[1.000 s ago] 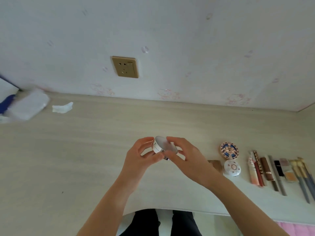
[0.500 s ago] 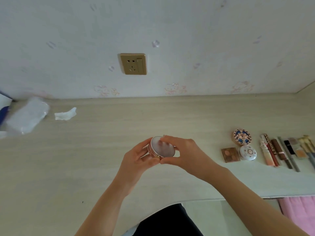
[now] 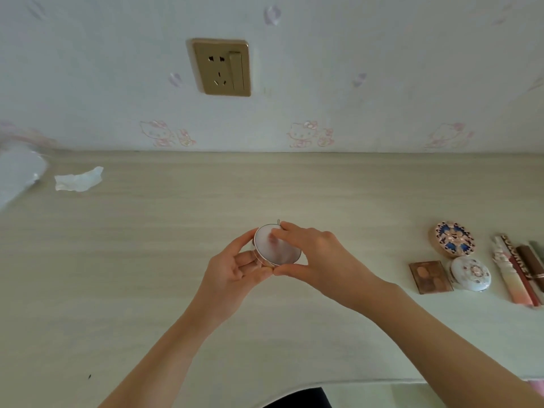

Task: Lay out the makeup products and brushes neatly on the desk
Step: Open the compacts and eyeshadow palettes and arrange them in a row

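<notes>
Item: round compact (image 3: 278, 248), gripped by your left hand (image 3: 235, 269) and right hand (image 3: 315, 260); since a second ago turned lid-up, still unplaced above tabletop (image 3: 147, 260).

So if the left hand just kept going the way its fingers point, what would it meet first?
The left hand already holds the round compact, so that is what it meets, with the right hand gripping the compact's other side. Past those, probably bare desk well before the makeup row, though depth is unclear.
</notes>
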The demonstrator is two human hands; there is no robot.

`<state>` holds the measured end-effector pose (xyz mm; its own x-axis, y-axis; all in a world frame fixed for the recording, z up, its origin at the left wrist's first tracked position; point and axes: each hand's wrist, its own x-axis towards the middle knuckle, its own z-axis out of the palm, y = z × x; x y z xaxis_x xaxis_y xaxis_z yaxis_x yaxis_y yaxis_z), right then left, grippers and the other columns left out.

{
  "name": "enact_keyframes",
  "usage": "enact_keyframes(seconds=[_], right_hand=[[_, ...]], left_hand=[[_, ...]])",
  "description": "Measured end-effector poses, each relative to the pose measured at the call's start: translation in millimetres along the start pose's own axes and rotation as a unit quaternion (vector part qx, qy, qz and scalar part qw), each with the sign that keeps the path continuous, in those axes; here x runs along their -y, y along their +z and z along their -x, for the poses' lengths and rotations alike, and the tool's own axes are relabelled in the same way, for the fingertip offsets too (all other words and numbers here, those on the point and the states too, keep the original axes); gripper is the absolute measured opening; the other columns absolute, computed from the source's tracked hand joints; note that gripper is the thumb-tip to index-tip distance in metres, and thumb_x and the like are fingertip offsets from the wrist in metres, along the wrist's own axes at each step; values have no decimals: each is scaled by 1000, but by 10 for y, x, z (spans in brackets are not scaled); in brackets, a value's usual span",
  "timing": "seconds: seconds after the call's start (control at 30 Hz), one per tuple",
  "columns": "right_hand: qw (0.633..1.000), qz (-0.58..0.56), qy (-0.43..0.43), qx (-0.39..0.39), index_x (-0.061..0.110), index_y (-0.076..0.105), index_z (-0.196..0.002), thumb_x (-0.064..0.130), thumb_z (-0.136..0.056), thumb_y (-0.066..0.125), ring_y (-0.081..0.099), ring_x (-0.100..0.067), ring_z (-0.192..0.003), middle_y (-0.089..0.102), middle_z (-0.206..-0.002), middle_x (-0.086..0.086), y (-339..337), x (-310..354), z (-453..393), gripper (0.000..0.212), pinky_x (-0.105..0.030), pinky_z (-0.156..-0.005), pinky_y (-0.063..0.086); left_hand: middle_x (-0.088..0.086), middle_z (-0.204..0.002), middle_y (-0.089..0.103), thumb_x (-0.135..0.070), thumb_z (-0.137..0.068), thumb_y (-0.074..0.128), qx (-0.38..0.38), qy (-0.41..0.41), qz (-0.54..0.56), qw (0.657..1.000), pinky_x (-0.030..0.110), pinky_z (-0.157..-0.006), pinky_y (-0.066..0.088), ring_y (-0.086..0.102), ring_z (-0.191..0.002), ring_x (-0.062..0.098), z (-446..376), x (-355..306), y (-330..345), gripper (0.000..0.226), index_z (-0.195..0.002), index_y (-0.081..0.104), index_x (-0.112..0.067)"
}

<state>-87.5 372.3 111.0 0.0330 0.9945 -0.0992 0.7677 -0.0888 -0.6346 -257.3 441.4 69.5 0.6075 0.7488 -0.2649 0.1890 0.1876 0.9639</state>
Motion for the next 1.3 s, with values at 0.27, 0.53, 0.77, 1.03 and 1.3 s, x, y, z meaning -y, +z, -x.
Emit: enact_keyframes(seconds=[0.27, 0.53, 0.77, 1.03, 1.3], right_hand=[[996, 41, -48, -63, 15, 57, -124, 34, -88, 64, 54, -31, -103, 55, -125, -11, 391, -308, -163, 41, -32, -87, 38], [987, 57, -97, -118, 15, 56, -124, 31, -90, 62, 53, -31, -109, 54, -124, -11, 659, -349, -66, 38, -37, -89, 42], [981, 94, -84, -149, 14, 54, -125, 29, -92, 60, 52, -33, -109, 54, -126, -10, 775, -93, 266, 37, -39, -90, 41], [981, 74, -56, -169, 17, 57, -122, 29, -86, 68, 57, -23, -109, 58, -124, -5, 941, 134, 489, 40, -33, -91, 44], [985, -67, -8, -162, 30, 56, -125, 31, -75, 79, 62, -3, -100, 61, -120, 13, 940, 96, 453, 55, -22, -90, 52]], left_hand=[[-2, -96, 75, 11, -82, 62, -21, 73, 7, 997, 16, -76, 52, 71, -95, 12, -258, 458, -33, 56, -125, 50, -23], [-2, -95, 75, 6, -81, 67, -18, 142, -7, 990, 14, -75, 51, 71, -93, 10, -236, 680, -117, 57, -124, 50, -27], [3, -96, 75, 9, -80, 67, 16, 182, 3, 983, 17, -74, 53, 71, -92, 15, 37, 685, -154, 56, -125, 51, -21], [8, -97, 75, 7, -79, 68, 54, 189, 23, 980, 19, -75, 53, 71, -95, 18, 273, 741, -234, 57, -126, 52, -20], [12, -127, 62, -8, -80, 66, 147, 126, 172, 966, 41, -100, 48, 60, -116, 30, 198, 793, -326, 56, -133, 51, -20]])
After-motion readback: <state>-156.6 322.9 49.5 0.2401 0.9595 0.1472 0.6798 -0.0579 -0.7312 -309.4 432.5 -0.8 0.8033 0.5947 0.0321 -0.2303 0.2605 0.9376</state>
